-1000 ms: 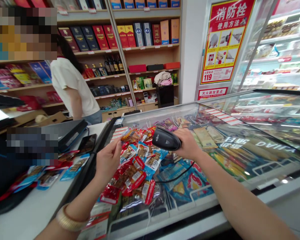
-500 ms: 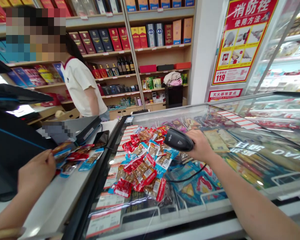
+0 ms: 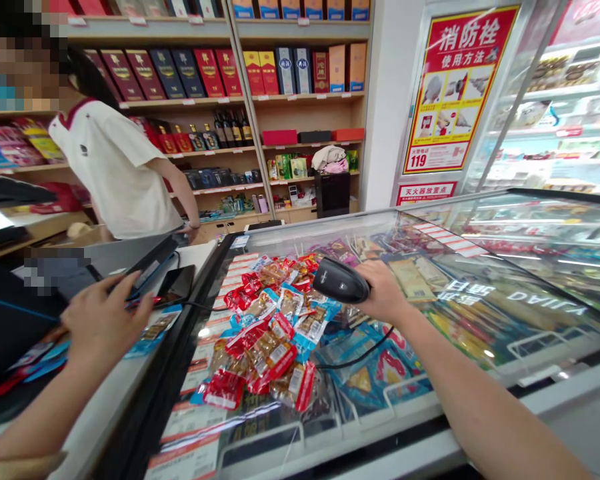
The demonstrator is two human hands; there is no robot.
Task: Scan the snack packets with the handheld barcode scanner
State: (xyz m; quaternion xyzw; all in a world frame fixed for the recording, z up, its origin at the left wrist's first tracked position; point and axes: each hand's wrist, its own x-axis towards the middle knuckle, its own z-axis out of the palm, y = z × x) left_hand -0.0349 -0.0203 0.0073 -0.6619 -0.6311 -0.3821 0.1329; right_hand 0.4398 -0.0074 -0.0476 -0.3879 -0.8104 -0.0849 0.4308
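Right hand [image 3: 380, 291]: wrapped round scanner [image 3: 341, 280], above packets [image 3: 273, 350] on freezer lid [image 3: 260, 437] | Left hand [image 3: 105, 321]: fingers spread, nothing visibly gripped, over counter [image 3: 113, 401] | Risk: scanner swing, cable [image 3: 363, 353] tugging, could scatter packets

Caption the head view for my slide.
Right hand holds a scanner near snack packets on a glass-topped freezer; left hand over counter.

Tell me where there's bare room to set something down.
Bare room: the glass lid beyond the right forearm, goods only beneath; and a narrow counter strip between the left forearm and the freezer's black edge. Crowded: the lid's left, under the snack packets, and the counter around the left grip, with blue packets and a phone.
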